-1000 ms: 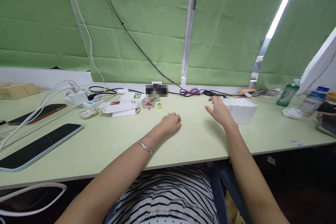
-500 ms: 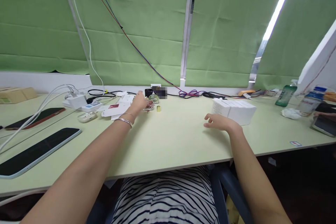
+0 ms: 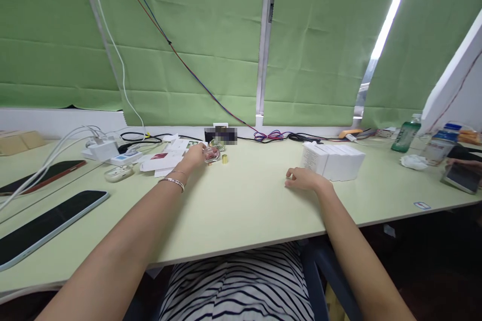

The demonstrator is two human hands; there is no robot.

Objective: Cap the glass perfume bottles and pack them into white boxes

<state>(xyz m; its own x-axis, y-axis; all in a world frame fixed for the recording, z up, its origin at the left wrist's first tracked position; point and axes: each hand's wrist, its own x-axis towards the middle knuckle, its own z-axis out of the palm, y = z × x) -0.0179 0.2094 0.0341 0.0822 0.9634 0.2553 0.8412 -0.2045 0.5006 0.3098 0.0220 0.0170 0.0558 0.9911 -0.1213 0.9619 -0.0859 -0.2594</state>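
My left hand (image 3: pixel 196 155) reaches to the back of the table, its fingers closed around the side of a small round clear glass bottle (image 3: pixel 212 155) with something red inside. Just right of that bottle stands a small gold cap (image 3: pixel 225 159). A second clear glass bottle (image 3: pixel 219 145), greenish-yellow, is behind and partly hidden. My right hand (image 3: pixel 301 179) hovers or rests low over the table, fingers loosely bent and apart, holding nothing. Close behind it is a row of white boxes (image 3: pixel 335 161).
Unfolded white cardboard (image 3: pixel 161 162), an earphone case (image 3: pixel 118 173) and a power strip (image 3: pixel 124 159) lie on the left. A large phone (image 3: pixel 52 223) is nearer. Cables (image 3: pixel 271 135) run along the back. A green bottle (image 3: pixel 405 134) and another person's hand with a phone (image 3: pixel 461 176) are right.
The red bottle has come slightly nearer and shows more clearly, with my left hand now at its left side. My right hand has shifted left, its fingers more bent. The view has turned slightly.
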